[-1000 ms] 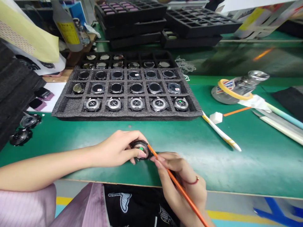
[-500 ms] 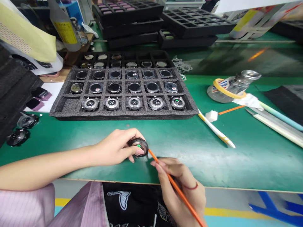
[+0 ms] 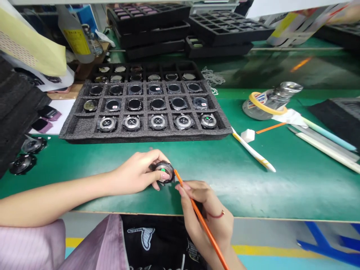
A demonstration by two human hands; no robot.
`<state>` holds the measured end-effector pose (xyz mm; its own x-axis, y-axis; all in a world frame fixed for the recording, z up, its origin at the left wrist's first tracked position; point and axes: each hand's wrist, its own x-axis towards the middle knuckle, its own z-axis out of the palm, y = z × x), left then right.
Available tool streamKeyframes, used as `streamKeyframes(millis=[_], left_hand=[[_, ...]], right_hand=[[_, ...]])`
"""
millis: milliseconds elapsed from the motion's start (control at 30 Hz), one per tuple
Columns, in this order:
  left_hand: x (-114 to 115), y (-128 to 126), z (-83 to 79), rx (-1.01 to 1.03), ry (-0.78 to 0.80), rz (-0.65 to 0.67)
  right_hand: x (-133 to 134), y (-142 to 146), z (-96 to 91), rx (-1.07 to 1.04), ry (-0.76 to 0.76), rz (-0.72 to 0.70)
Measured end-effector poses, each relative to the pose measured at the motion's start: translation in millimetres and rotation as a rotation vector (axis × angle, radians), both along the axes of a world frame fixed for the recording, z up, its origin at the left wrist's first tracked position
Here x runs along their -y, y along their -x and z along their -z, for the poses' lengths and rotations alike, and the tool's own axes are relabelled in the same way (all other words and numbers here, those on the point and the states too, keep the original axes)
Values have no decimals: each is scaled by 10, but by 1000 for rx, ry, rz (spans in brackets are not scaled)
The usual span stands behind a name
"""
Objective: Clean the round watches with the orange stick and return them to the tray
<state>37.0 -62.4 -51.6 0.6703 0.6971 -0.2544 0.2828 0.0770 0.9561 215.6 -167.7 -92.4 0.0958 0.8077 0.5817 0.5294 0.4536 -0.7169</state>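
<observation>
Between the thumb and fingers of my left hand (image 3: 140,171) is a round black watch case (image 3: 168,168), tilted up over the green table, with a green dot on its back. My right hand (image 3: 206,210) grips a thin orange stick (image 3: 203,222) like a pen. The stick's tip meets or nearly meets the right edge of the watch case; exact contact cannot be told. Beyond my hands lies a dark foam tray (image 3: 152,137) with rows of watch cases. The front row shows silver backs, one of them, a watch case (image 3: 208,120), with a green dot.
To the right lie a white-and-yellow toothbrush (image 3: 254,153), a white block (image 3: 248,135), tweezers (image 3: 326,150) and a glass bottle (image 3: 258,108) with a yellow ring. More watches (image 3: 23,164) sit at left beside stacked foam. Black trays (image 3: 154,35) are piled behind.
My right hand and the orange stick have shifted slightly left and up, the tip now higher along the watch case's edge. My left hand keeps its hold. The whole view has shifted a little.
</observation>
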Motion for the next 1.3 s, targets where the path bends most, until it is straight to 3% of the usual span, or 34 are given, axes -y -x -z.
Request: streamKeyframes(millis=[167, 667, 800, 900, 1033, 1167, 1300], left_hand=[[5, -3, 16, 4, 18, -9], [2, 1, -16, -6, 41, -24], [3, -4, -27, 20, 31, -29], [4, 9, -12, 20, 23, -31], [6, 35, -2, -51, -23, 8], [16, 62, -13, -85, -98, 60], [19, 96, 8, -101, -209, 59]], right_hand=[[-23, 1, -16, -45, 61, 10], [2, 14, -29, -18, 38, 22], [48, -67, -87, -151, 148, -3], [-57, -315, -189, -286, 177, 85], [-488, -966, -319, -414, 124, 346], [-1120, -1739, -425, -454, 68, 413], [-1631, -2279, -449, -331, 200, 412]])
